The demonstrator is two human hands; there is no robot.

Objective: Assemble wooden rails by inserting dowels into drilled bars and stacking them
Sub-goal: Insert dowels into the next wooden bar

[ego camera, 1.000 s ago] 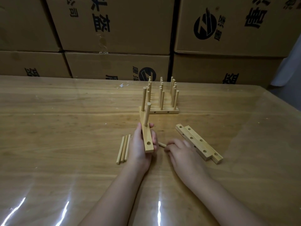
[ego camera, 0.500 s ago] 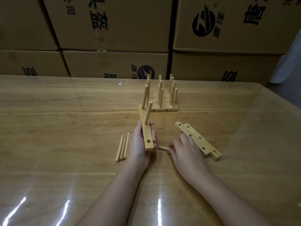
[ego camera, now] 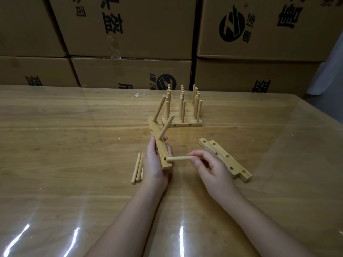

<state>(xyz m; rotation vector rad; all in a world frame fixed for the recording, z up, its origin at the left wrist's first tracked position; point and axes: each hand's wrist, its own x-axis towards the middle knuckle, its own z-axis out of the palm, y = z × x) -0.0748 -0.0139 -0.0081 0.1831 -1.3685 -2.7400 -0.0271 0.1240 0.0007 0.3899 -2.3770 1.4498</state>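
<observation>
My left hand (ego camera: 155,164) grips a drilled wooden bar (ego camera: 159,145) tilted toward the right, with two dowels standing in its far holes. My right hand (ego camera: 211,166) pinches a loose dowel (ego camera: 179,158) held level, its left tip at the bar's near hole. Several finished rails (ego camera: 182,112) with upright dowels stand side by side farther back. Two bare drilled bars (ego camera: 225,159) lie to the right, partly behind my right hand. A few spare dowels (ego camera: 137,168) lie left of my left hand.
The wooden table (ego camera: 74,145) has a glossy clear cover. Stacked cardboard boxes (ego camera: 130,34) form a wall along its far edge. A scrap of clear tape (ego camera: 136,95) lies near the back. The table's right edge runs diagonally at the right.
My right hand picked the dowel up off the table and brought its tip to the near hole of the bar. My left hand tilted the bar to the right.
</observation>
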